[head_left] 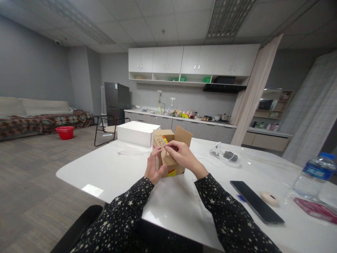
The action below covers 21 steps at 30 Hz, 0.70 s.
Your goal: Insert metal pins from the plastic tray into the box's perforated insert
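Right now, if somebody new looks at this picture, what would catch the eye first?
First, the small cardboard box at the middle of the white table, its flap up, with the left hand and the right hand on it. Then the white box behind it, and the dark phone and water bottle to the right.

Two hands — the left hand (pixel 154 168) and the right hand (pixel 181 154) — meet at one cardboard box (pixel 170 151) near the centre. One white box (pixel 138 133) sits at eleven o'clock from it. One pair of goggles (pixel 225 154) lies at three o'clock. Toward four o'clock: one dark phone (pixel 256 202), one roll of tape (pixel 269 198), one water bottle (pixel 314 175), one pink packet (pixel 317 209). One white table (pixel 110 172) bears them all — and one red basin (pixel 64 132) stands far off at nine o'clock.
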Tool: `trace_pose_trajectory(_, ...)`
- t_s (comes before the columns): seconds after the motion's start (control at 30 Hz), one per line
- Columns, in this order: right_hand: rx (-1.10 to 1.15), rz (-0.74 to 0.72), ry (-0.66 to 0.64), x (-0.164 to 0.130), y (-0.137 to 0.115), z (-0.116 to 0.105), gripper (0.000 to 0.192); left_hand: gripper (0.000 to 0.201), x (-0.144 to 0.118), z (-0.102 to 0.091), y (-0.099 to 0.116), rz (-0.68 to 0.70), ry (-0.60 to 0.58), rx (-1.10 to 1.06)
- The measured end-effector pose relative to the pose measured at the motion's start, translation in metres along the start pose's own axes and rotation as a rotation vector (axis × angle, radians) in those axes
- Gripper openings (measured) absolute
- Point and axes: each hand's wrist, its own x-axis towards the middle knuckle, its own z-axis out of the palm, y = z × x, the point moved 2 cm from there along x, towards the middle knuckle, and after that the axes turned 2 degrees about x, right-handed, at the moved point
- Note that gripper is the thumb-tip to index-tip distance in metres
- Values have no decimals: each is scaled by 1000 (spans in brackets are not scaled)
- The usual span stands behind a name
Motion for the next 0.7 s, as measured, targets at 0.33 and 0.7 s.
trace_pose_trajectory(0.33,-22,-22,343,4,9,-63,28,56,5,-5,0,-26,27,-99)
trace_pose_trajectory(0.7,-207,-11,311,0,34,-84,27,55,8,-9,-19,-169,282,-377)
